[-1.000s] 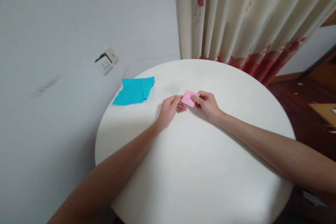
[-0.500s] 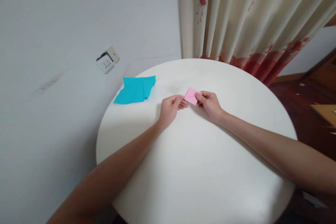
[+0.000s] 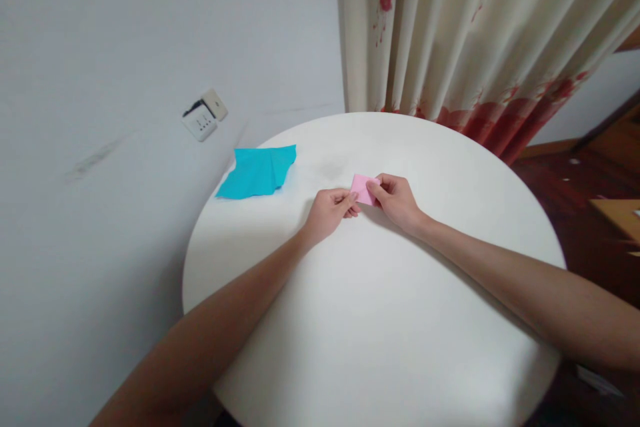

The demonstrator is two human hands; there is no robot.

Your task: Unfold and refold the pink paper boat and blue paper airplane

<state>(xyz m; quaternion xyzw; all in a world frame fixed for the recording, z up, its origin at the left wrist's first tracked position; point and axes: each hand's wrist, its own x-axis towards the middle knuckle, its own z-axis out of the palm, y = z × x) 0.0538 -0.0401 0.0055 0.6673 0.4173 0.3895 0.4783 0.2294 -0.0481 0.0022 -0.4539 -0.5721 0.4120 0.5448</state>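
Note:
A small square of folded pink paper [image 3: 361,188] is held between both hands, just above the white round table [image 3: 380,320]. My left hand [image 3: 330,212] pinches its lower left corner, thumb on top. At the paper's right side my right hand [image 3: 397,199] grips it, with the thumb pressed on its face and the other fingers curled behind. The fingers cover the right edge of the paper. To the left of my hands, a creased sheet of blue paper [image 3: 257,172] lies near the table's far left edge.
A pale wall [image 3: 100,33] with a socket [image 3: 201,121] borders the table on the left. Behind it hangs a cream curtain [image 3: 440,33] with red flowers. Dark red floor [image 3: 540,190] and a wooden piece of furniture [image 3: 617,213] show at the right.
The pink paper has turned and come slightly lower. My left thumb now lies over its lower left corner, and the left hand has shifted a little toward the paper.

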